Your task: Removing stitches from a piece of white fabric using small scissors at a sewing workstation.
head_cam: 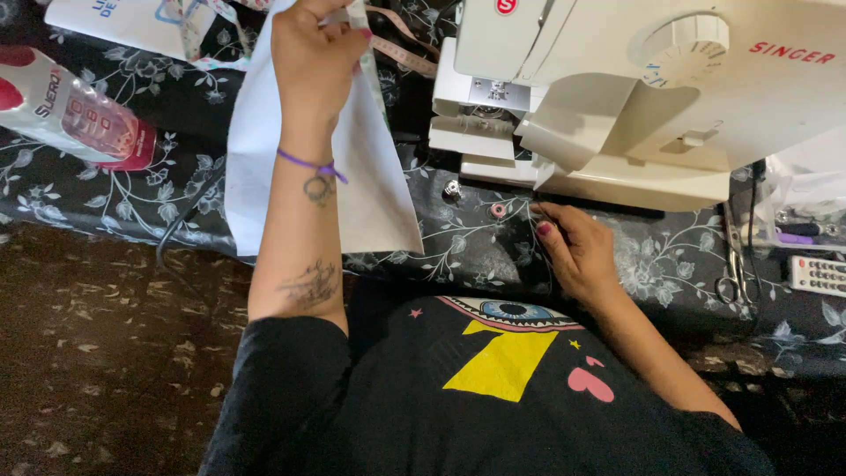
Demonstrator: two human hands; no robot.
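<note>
My left hand (313, 48) is raised at the top of the view, gripping a white piece of fabric (370, 185) that hangs down over the table. My right hand (573, 247) rests on the dark floral tablecloth (132, 194) just in front of a cream sewing machine (634, 97), fingers curled and pinching what looks like a thin thread. Two small bobbins lie near it: a pink one (498, 210) and a metal one (451, 188).
A plastic bottle with a red label (75, 110) lies at the left. A measuring tape (401, 48) trails behind the fabric. Scissors (733, 264), a white remote control (818, 275) and a clear bag (806, 189) sit at the right.
</note>
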